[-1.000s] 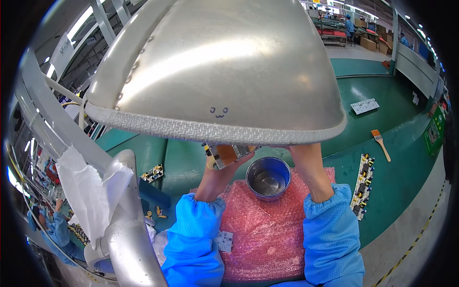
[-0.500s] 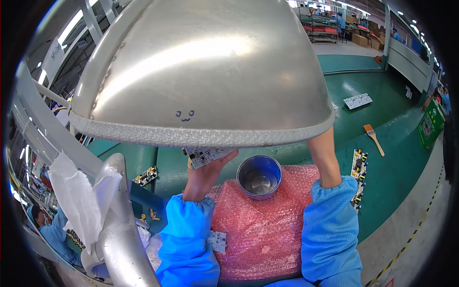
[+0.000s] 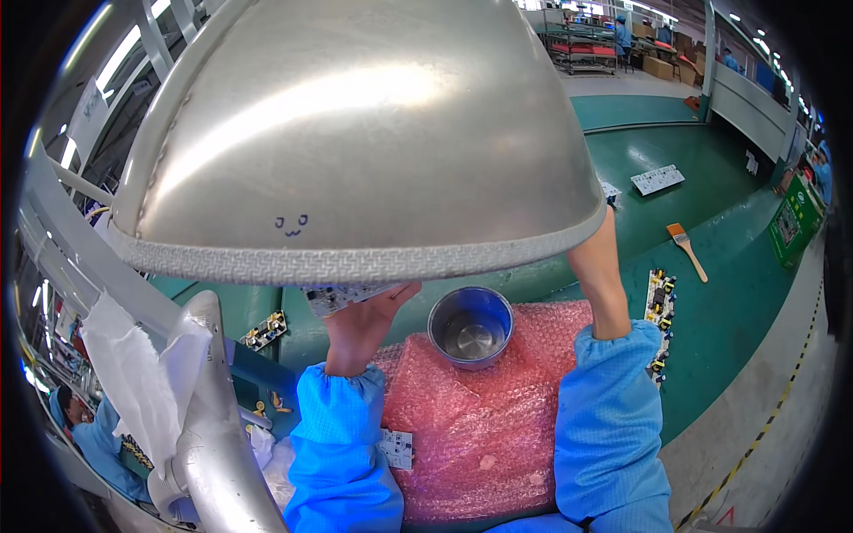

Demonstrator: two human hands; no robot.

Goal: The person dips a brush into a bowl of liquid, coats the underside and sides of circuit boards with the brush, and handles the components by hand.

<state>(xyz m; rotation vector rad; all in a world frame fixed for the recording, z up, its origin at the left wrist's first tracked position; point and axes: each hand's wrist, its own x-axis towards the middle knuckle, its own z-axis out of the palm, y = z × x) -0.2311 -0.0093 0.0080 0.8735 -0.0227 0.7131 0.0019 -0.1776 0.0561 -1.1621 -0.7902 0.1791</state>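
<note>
My left hand (image 3: 369, 322) grips a white circuit board (image 3: 342, 298) studded with small parts, just beneath the rim of a large metal hood (image 3: 382, 178). The hood hides part of this board and some of my fingers. On the right, my bare right wrist reaches up behind the hood's edge, so the hand itself is out of sight. A corner of another circuit board (image 3: 609, 190) peeks out beside that edge; whether my right hand touches it, I cannot tell. Between my forearms a round metal cup (image 3: 471, 342) stands on pink bubble wrap (image 3: 480, 426).
A small board (image 3: 397, 449) lies by my left sleeve. Rightward on the green surface are a flat brush (image 3: 687, 251), a populated board strip (image 3: 659, 320) and a white board (image 3: 657, 180). A metal duct (image 3: 218, 426) with white cloth (image 3: 133, 373) rises at left.
The whole view has shifted slightly. My left hand and its board have moved a little left and farther under the hood's rim. More of the board corner beside the hood's right edge shows.
</note>
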